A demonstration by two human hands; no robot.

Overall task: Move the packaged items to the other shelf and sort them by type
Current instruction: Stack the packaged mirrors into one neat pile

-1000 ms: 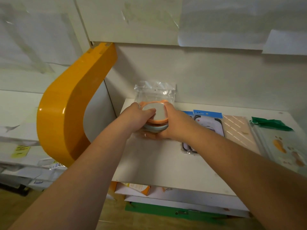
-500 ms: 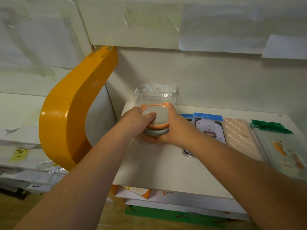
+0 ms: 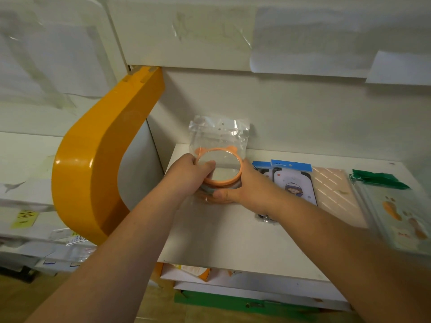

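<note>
A round orange-rimmed mirror with small ears, in a clear plastic bag [image 3: 219, 167], is held tilted up at the back left of the white shelf [image 3: 228, 238]. My left hand [image 3: 190, 174] grips its left edge and my right hand [image 3: 240, 185] grips its right and lower edge. Under it lies at least one more packaged round item with a grey rim, mostly hidden by my fingers. Right of my hands lie flat packaged phone cases: one with a blue header and a cartoon figure [image 3: 293, 185], a pink striped one [image 3: 333, 194], and one with a green header [image 3: 391, 206].
A curved orange shelf bracket [image 3: 93, 159] stands just left of the shelf. A second white shelf [image 3: 25, 159] with labels and packets sits further left. Below the shelf's front edge are more boxes and a green strip [image 3: 233, 304]. The wall behind carries taped paper sheets.
The orange mirror has tipped up from lying on the stack, so its face and ears now show. Both hands kept their hold and stayed at the back left of the shelf.
</note>
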